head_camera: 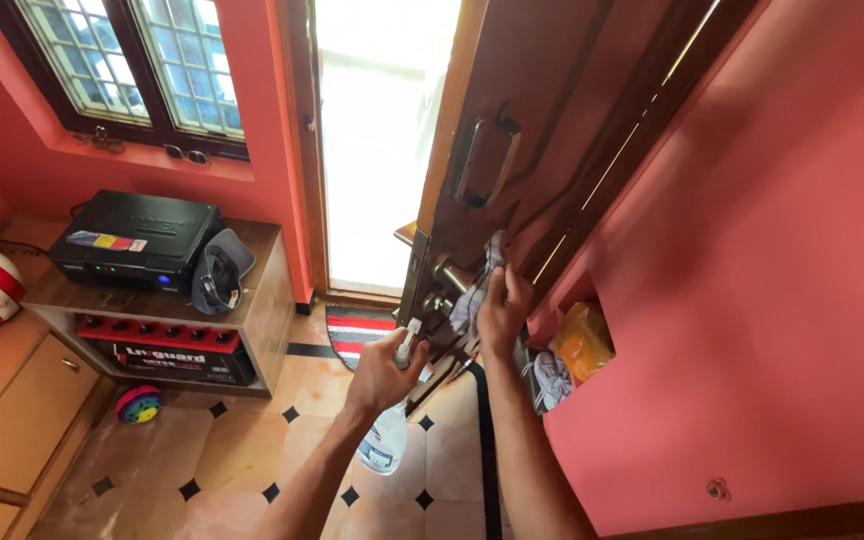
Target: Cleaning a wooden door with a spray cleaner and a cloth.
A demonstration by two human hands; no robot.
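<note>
Left hand (384, 368) had its grip wrapped round the spray bottle (388, 432), nozzle near the door lock (439, 290). Right hand (501, 310) pinched a grey cloth (482, 275) against the wooden door (512, 150). Risk, I'd say: overspray dripping onto the tiled floor (252, 440).

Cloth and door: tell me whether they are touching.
Touching. The head view shows the right hand pressing the pale cloth flat against the brown door beside its lever handle.

open doorway (382, 140) passable, door (552, 110) close against wall (772, 250)
</note>
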